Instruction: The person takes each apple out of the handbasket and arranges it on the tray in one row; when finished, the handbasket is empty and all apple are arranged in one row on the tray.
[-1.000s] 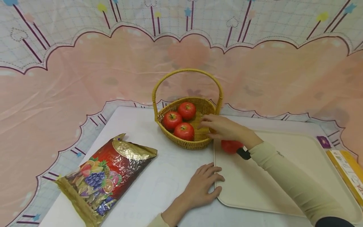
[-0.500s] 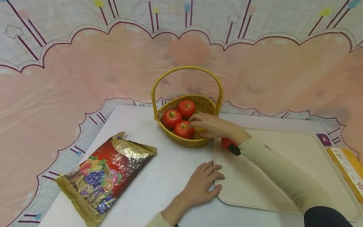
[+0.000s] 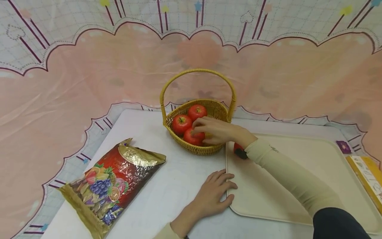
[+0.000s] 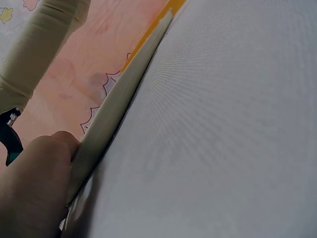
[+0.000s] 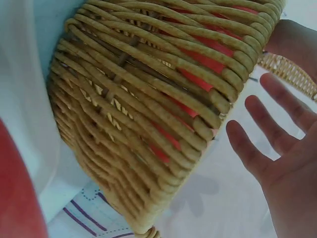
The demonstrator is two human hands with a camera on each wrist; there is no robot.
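Right hand over basket: we judge the step in hand to be a reach for an apple; the right hand (image 3: 215,130) is over the basket (image 3: 203,151), fingers spread apart and slightly bent, pinching nothing we can see. Contact with fruit: can't tell.
Front apple (image 3: 191,138): inside the basket, at its front, under the right fingertips.
Hold on front apple: we'd say the next move calls for lower fingers, then fingers and thumb curled round its sides.
Left hand (image 3: 210,196): in front of the basket, fingers fanned loosely over the edge of the tray (image 3: 268,205); we see no pinch.
Other apples: left apple (image 3: 181,124) and back apple (image 3: 197,111), both in the basket, crowding the front one; we think a wide grip could bump them.
Basket handle (image 3: 232,106): arches over the basket; its right leg is just behind the right hand, so we'd watch a straight lift.
Red round thing (image 3: 237,146): on the tray, right of the basket, mostly hidden.
Right sleeve (image 3: 289,176): crosses the tray, right of the basket.
Candy bag (image 3: 111,186): left of the basket, well apart.
Yellow box (image 3: 365,176), purple packet (image 3: 344,147): far right of the basket, beyond the tray.
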